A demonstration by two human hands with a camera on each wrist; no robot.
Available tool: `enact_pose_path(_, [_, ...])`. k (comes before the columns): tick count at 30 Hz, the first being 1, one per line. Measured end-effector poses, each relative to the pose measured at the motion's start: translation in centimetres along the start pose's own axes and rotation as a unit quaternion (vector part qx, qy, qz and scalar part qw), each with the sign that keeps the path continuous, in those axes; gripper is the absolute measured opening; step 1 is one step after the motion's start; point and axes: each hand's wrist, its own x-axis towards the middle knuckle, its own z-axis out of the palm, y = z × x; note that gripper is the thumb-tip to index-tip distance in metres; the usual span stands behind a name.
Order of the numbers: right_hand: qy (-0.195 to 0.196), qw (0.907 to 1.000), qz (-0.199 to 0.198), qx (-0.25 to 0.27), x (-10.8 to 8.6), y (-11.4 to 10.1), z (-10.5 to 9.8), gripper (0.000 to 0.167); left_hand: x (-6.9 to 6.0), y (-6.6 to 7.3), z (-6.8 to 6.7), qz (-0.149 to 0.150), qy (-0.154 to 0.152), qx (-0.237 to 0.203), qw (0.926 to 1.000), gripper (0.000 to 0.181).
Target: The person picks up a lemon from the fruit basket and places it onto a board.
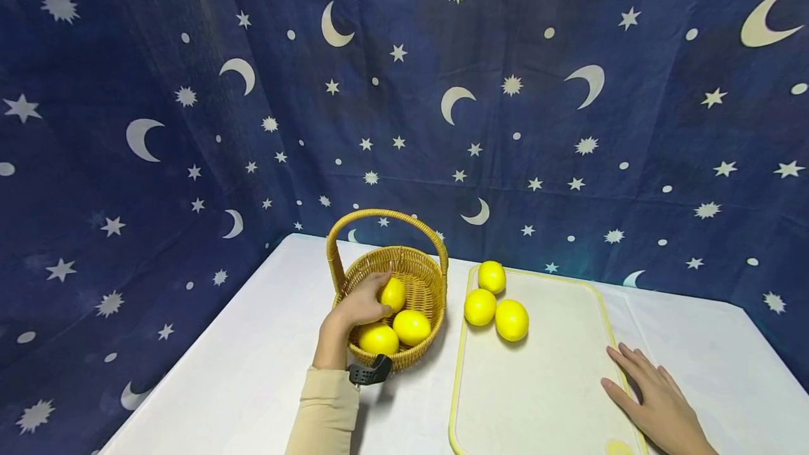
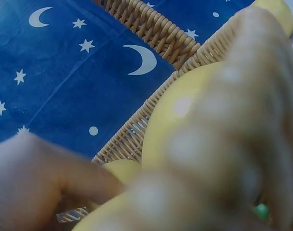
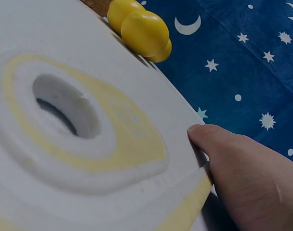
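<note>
One smooth lemon [image 1: 393, 294] sits in the left hand [image 1: 363, 302] inside a wicker basket [image 1: 423, 278].

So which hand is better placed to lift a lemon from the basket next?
Likely the left: the left hand is inside the basket, holding a lemon, while the right hand is at the board's right edge, away from the basket.

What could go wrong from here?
The left hand grips one lemon inside the wicker basket; that lemon could slip and knock the two lemons nearby. The black wristband sits close to the basket's near rim and might snag, tugging the basket. Three loose lemons lie near the left edge of the cutting board; if the right hand, at the opposite edge, jogs it, they might roll off.
</note>
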Motion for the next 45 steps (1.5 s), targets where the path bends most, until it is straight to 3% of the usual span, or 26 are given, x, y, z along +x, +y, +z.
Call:
enact_pose_path(7, [-0.009, 0.9999, 0.004, 0.003, 0.1, -0.1, -0.1, 0.067, 0.1, -0.2, -0.1, 0.0, -0.004, -0.008, 1.0, 0.074])
enact_pose_path(20, [0.004, 0.9999, -0.009, 0.011, 0.1, -0.5, 0.0, 0.066, 0.5, -0.2, 0.0, -0.023, 0.027, -0.025, 0.9991, 0.075])
enact_pose_path(29, [0.013, 0.9998, -0.014, 0.008, 0.0, -0.4, 0.1, 0.065, 0.7, -0.4, 0.3, -0.007, 0.052, -0.021, 0.9984, 0.074])
enact_pose_path(36, [0.011, 0.9998, -0.015, 0.008, 0.0, -0.5, 0.0, 0.065, 0.6, -0.3, 0.2, 0.023, 0.059, -0.022, 0.9978, 0.076])
enact_pose_path(45, [0.001, 0.9999, -0.01, 0.013, -0.1, -0.4, -0.3, 0.066, 0.6, 1.7, -0.2, 0.056, 0.055, -0.034, 0.9963, 0.079])
